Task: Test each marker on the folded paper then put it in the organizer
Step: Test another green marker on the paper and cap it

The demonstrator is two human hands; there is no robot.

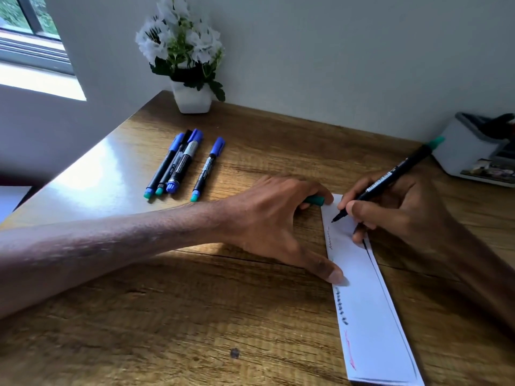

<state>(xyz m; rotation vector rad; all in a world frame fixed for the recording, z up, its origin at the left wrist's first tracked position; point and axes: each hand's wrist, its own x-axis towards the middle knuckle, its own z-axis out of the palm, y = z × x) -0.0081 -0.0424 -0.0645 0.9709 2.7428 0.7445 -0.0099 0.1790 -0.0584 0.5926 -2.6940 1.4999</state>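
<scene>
— Now, what's the risk?
— Folded paper (370,307) could skid on the desk (195,316); my left hand (276,218) pins it, fingers closed on the green cap (316,200). Right hand (390,210) clamps the marker (387,179), tip on paper.

marker (390,178): tip on folded paper (370,302) | organizer (462,151): far right

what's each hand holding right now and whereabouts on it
Right hand: black marker, gripped low near its tip. Left hand: green cap under its fingers, thumb pinning the folded paper.
</scene>
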